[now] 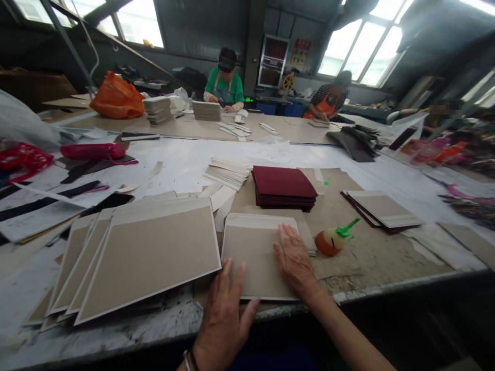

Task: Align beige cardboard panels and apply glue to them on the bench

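A tan board panel with pale edges (pixel 251 252) lies flat in front of me at the table's near edge. My right hand (pixel 294 257) rests on its right side, fingers stretched out and pointing away. At its lower left corner is my left hand (pixel 228 309), fingers spread, the fingertips touching the panel's edge area. Left of it, a fanned pile of similar tan panels (pixel 162 247) overlaps itself. Behind stands a stack of dark red panels (pixel 284 185). A round bottle with a green spout (pixel 330 242), holding amber liquid, sits right of my right hand.
Cream strips (pixel 228 172) lie behind the panels. Two or so loose panels (pixel 382 208) rest at the right. An orange bag (pixel 118 98) and a pink pouch (pixel 93 151) are at the left. Across the table, a person in green (pixel 224 82) and another in an orange apron (pixel 330 100) work.
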`<state>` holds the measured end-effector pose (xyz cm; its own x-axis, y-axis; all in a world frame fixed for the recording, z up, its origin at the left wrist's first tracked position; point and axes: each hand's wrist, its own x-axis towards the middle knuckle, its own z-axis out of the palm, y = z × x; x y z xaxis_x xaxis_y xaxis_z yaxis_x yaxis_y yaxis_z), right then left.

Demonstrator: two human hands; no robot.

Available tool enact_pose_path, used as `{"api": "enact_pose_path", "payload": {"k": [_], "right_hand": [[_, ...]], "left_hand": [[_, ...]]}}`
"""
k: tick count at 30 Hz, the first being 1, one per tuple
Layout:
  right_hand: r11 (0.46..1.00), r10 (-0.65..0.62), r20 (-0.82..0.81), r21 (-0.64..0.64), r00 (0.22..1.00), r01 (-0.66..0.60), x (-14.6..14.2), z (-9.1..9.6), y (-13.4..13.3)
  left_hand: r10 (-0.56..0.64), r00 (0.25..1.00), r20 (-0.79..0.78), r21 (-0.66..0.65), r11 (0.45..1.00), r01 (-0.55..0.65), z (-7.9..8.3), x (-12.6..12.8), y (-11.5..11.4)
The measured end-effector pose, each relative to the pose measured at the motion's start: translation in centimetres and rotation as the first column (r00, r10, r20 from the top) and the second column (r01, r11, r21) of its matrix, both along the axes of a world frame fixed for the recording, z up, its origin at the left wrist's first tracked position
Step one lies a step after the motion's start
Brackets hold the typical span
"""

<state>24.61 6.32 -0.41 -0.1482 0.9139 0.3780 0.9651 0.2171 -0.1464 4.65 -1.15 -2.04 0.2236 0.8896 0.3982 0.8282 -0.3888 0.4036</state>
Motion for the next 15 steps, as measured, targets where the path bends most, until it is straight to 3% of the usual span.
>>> {"api": "enact_pose_path", "payload": {"k": [3, 6, 10, 15], "right_hand": [[0.972, -0.226, -0.171, -0.107, 0.959, 0.210, 2.2, 0.2, -1.6], [0.956, -0.247, -0.253, -0.220, 0.935, 0.193, 3.4, 0.1, -3.0], [0.955, -0.257, -0.396, -0.244, 0.882, 0.169, 3.4, -0.1, -3.0], [0.956, -0.284, -0.652, -0.249, 0.703, 0.155, 3.5, 0.4, -2.5]], "left_hand": [[0.182, 0.979, 0.093, -0.100, 0.980, -0.173, -0.8, -1.2, -0.2], [0.223, 0.971, 0.090, -0.183, 0.962, -0.204, -1.6, -1.9, -0.1], [0.230, 0.971, 0.071, -0.147, 0.965, -0.218, -2.4, -1.9, -0.1], [0.221, 0.973, 0.072, -0.113, 0.971, -0.212, -2.7, -1.5, -0.6]]}}
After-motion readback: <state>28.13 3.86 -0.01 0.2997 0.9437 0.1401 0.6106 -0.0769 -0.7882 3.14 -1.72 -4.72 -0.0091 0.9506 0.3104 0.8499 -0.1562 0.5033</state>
